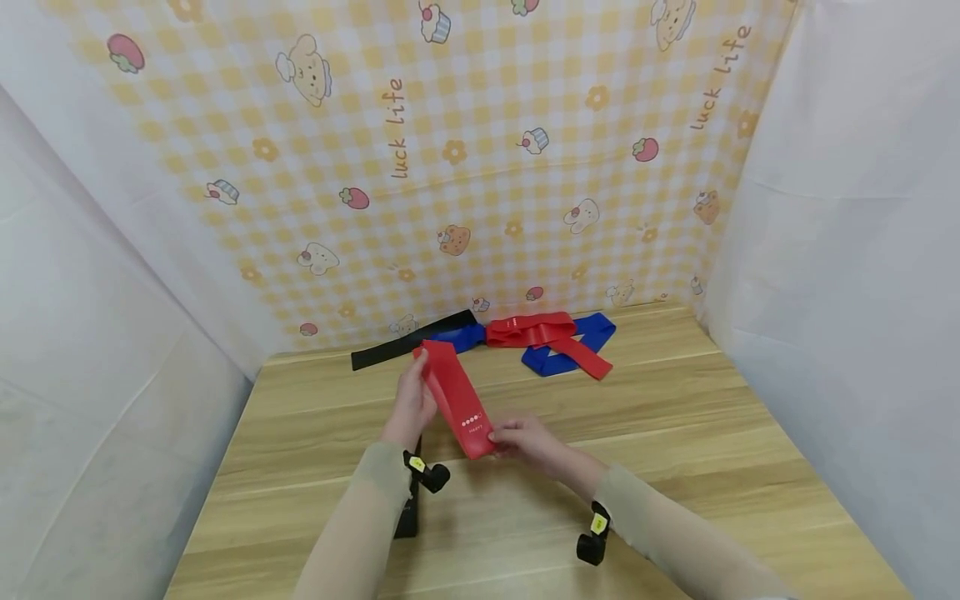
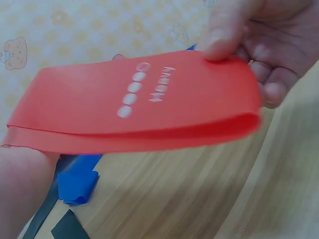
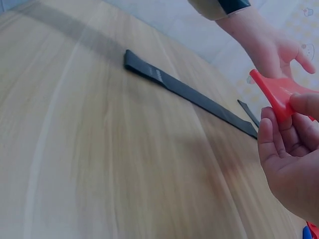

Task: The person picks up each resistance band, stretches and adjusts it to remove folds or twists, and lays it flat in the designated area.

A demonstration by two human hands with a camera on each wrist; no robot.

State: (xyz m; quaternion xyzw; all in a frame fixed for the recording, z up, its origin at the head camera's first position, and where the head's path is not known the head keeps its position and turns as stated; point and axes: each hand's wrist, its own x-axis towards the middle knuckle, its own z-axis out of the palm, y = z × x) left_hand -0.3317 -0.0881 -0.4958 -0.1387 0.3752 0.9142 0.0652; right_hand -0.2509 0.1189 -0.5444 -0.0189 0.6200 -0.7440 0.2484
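A flat red resistance band (image 1: 459, 392), looped and with white dots and lettering, is stretched above the table between both hands. My left hand (image 1: 411, 404) holds its upper left end, thumb on the band. At the lower right end, my right hand (image 1: 528, 443) pinches the band between thumb and fingers. In the left wrist view the red band (image 2: 124, 99) shows two layers with a narrow gap along the lower edge. The right wrist view shows the right hand (image 3: 294, 159) gripping a bent end; the left hand (image 3: 271, 50) is partly hidden behind the band there.
A black band (image 3: 189, 92) lies on the wooden table, partly beneath the left forearm in the head view. Along the back lie another black band (image 1: 405, 343), blue bands (image 1: 597, 329) and a second red band (image 1: 528, 330). A patterned cloth (image 1: 480, 192) hangs behind the table.
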